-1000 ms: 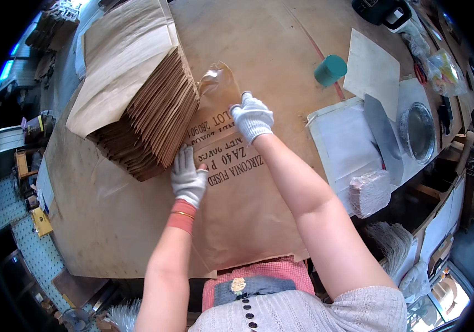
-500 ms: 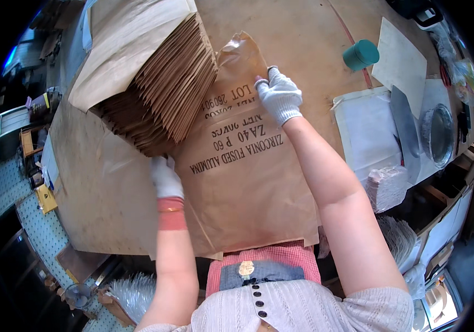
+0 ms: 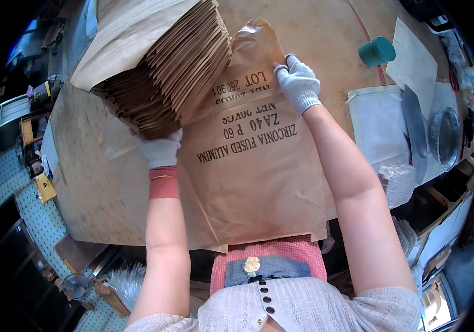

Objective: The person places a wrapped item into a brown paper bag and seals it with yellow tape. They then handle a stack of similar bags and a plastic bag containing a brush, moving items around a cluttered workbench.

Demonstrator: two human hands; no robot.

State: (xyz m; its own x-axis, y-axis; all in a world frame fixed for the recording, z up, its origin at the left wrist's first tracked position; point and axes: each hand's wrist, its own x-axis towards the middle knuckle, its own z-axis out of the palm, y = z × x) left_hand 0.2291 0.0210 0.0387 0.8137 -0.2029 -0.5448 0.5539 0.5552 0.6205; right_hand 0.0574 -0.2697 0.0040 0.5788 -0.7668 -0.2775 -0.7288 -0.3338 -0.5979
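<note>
Left hand, grip unclear, moved to stack overlapping the bag right hand pinches.

Beside the paper stack, the brown paper bag carries black print, letters and numbers, upside down.

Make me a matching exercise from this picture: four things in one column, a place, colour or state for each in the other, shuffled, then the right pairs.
Column one:
1. Left hand
2. Right hand
3. Cylinder
4. Stack

Column two:
A. Teal
B. At the right edge of the printed brown paper
C. Made up of many brown layers
D. At the near end of the stack

Pairs: 1-D, 2-B, 3-A, 4-C
</note>
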